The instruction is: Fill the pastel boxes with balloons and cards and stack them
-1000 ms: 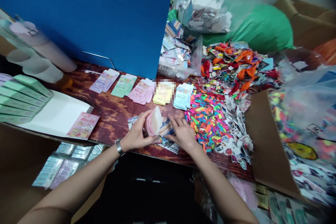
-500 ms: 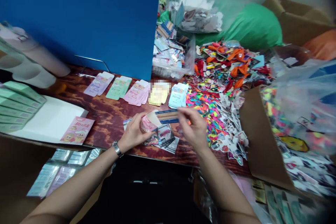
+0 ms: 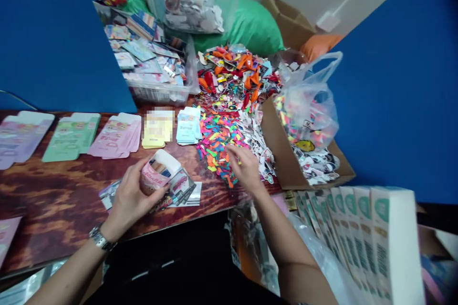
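Note:
My left hand (image 3: pixel 130 195) grips a small pink paper box (image 3: pixel 153 177), its white top flap (image 3: pixel 167 159) standing up. Inside the mouth of the box shows a blue and tan striped card (image 3: pixel 161 167). Under and beside that hand lie printed cards (image 3: pixel 182 186) with dark pictures, partly covered by the hand. My right hand (image 3: pixel 245 167) is over the right edge of a pile of small bright rubber pieces (image 3: pixel 218 143), which look like little balloons. Its thumb and fingers are slightly apart, and nothing shows between them.
Stacks of flat purple (image 3: pixel 25 136), green (image 3: pixel 71 136), pink (image 3: pixel 116 136), yellow (image 3: pixel 157 128) and blue boxes (image 3: pixel 188 126) line the back. Behind stands a clear bin of cards (image 3: pixel 153 64). Stickers (image 3: pixel 259 145) lie beside a cardboard box (image 3: pixel 282 152). A blue panel (image 3: pixel 60 38) rises at left.
The striped card that my right hand held is now inside the pink box. My right hand has let go and moved right to the bright pieces. The view has turned right.

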{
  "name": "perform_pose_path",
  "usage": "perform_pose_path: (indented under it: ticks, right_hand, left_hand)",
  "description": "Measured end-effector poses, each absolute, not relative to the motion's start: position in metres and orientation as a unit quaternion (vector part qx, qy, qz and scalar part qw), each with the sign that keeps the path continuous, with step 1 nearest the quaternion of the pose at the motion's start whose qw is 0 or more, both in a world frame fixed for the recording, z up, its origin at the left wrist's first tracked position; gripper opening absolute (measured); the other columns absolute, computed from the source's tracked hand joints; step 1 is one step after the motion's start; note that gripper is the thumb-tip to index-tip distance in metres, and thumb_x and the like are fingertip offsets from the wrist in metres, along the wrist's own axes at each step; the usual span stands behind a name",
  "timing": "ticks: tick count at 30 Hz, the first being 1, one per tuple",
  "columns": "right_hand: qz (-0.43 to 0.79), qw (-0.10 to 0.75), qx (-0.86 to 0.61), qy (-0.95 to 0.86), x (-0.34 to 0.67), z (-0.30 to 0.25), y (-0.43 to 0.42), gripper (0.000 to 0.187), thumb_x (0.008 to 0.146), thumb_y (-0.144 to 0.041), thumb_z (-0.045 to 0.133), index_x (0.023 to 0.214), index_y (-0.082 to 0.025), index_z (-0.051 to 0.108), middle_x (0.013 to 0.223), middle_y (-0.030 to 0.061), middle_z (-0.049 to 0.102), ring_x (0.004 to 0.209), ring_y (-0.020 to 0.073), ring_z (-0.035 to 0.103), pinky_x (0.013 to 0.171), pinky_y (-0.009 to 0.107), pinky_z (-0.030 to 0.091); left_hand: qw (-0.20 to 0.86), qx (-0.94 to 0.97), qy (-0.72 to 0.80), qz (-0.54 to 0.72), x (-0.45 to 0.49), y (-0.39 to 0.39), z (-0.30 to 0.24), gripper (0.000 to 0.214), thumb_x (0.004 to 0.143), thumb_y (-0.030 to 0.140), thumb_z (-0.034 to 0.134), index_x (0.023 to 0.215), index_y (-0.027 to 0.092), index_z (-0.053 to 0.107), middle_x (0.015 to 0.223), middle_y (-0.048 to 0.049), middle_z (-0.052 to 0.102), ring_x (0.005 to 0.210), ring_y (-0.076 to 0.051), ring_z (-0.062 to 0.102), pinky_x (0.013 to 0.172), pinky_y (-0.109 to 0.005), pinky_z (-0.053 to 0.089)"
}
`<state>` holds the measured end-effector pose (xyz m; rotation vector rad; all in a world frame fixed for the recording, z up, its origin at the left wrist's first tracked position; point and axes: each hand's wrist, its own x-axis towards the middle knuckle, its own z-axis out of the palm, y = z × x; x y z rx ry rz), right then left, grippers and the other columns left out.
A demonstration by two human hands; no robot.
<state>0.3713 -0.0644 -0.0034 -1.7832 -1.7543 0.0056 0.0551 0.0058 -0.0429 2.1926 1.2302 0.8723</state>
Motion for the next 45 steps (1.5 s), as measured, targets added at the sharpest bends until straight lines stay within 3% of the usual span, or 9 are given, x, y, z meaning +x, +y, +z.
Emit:
perform_pose_path:
  ticks: [5,9,16,18,23,32,38,42,45]
  right_hand:
    - [0.077,0.087,-0.821,-0.559,0.447,-0.013,-0.112,0.024,0.089,-0.035,0.062,0.107,-0.020,0.067,0.097,0.0064,0.069,0.076,0.0186,0.065,0.071,0.029,0.048]
    - [0.094,0.002,-0.821,-0.563,0.446,-0.028,-0.128,0.038,0.082,-0.040,0.071,0.114,-0.023,0.063,0.106,0.0073,0.061,0.086,0.0204,0.062,0.069,0.028,0.045]
    - [0.125,0.038,-0.795,-0.592,0.444,-0.043,-0.121,0.011,0.088,-0.032,0.063,0.091,-0.022,0.060,0.090,0.0036,0.063,0.080,0.0184,0.059,0.068,0.026,0.040]
    - [0.142,0.036,-0.780,-0.608,0.447,-0.041,-0.119,0.012,0.089,-0.032,0.061,0.095,-0.022,0.061,0.086,0.0026,0.064,0.080,0.0185,0.059,0.068,0.026,0.040]
    - [0.163,0.022,-0.751,-0.639,0.451,-0.036,-0.123,0.026,0.089,-0.038,0.063,0.111,-0.024,0.061,0.105,0.0053,0.064,0.095,0.0192,0.060,0.078,0.026,0.043]
    - [0.149,0.013,-0.710,-0.688,0.448,-0.026,-0.125,0.009,0.090,-0.025,0.059,0.083,-0.021,0.062,0.088,0.0042,0.063,0.085,0.0180,0.057,0.074,0.026,0.041]
    - [0.143,0.144,-0.720,-0.663,0.439,-0.003,-0.087,0.019,0.095,-0.035,0.051,0.090,-0.022,0.063,0.083,0.0023,0.068,0.076,0.0163,0.061,0.072,0.025,0.043]
    - [0.140,0.069,-0.749,-0.644,0.418,-0.013,-0.048,0.030,0.091,-0.033,0.060,0.120,-0.025,0.060,0.083,0.0005,0.071,0.074,0.0173,0.064,0.066,0.024,0.043]
    - [0.120,0.022,-0.757,-0.642,0.409,-0.020,-0.033,0.017,0.089,-0.031,0.063,0.103,-0.024,0.068,0.080,0.0030,0.070,0.076,0.0198,0.064,0.065,0.025,0.041]
  left_hand:
    - [0.253,0.811,0.422,0.316,0.065,0.002,-0.045,0.074,0.078,0.049,0.070,0.139,0.020,0.041,0.125,-0.0150,0.058,0.111,-0.033,0.060,0.096,-0.049,0.050]
    - [0.252,0.829,0.391,0.312,0.074,0.000,-0.046,0.073,0.079,0.047,0.069,0.140,0.020,0.040,0.124,-0.0144,0.059,0.112,-0.032,0.060,0.096,-0.048,0.051]
    - [0.253,0.837,0.381,0.301,0.081,-0.002,-0.042,0.075,0.079,0.049,0.069,0.142,0.021,0.037,0.131,-0.0144,0.056,0.118,-0.033,0.058,0.101,-0.051,0.048]
    - [0.253,0.837,0.383,0.299,0.080,-0.003,-0.042,0.076,0.079,0.049,0.069,0.142,0.021,0.037,0.131,-0.0143,0.057,0.118,-0.034,0.058,0.101,-0.051,0.047]
    - [0.257,0.834,0.384,0.301,0.078,-0.005,-0.042,0.075,0.080,0.049,0.068,0.143,0.021,0.036,0.133,-0.0145,0.056,0.117,-0.033,0.058,0.100,-0.050,0.048]
    - [0.251,0.848,0.371,0.283,0.079,-0.005,-0.042,0.074,0.081,0.049,0.067,0.142,0.020,0.037,0.129,-0.0128,0.058,0.115,-0.031,0.059,0.099,-0.045,0.048]
    - [0.251,0.854,0.358,0.284,0.086,-0.005,-0.038,0.073,0.082,0.046,0.068,0.142,0.020,0.036,0.130,-0.0121,0.057,0.116,-0.030,0.058,0.100,-0.043,0.047]
    - [0.252,0.862,0.340,0.278,0.091,-0.008,-0.035,0.071,0.082,0.044,0.067,0.141,0.020,0.036,0.124,-0.0129,0.059,0.111,-0.028,0.060,0.094,-0.041,0.050]
    - [0.250,0.866,0.335,0.276,0.089,-0.011,-0.036,0.071,0.082,0.042,0.067,0.141,0.019,0.036,0.124,-0.0139,0.059,0.112,-0.029,0.060,0.095,-0.041,0.049]
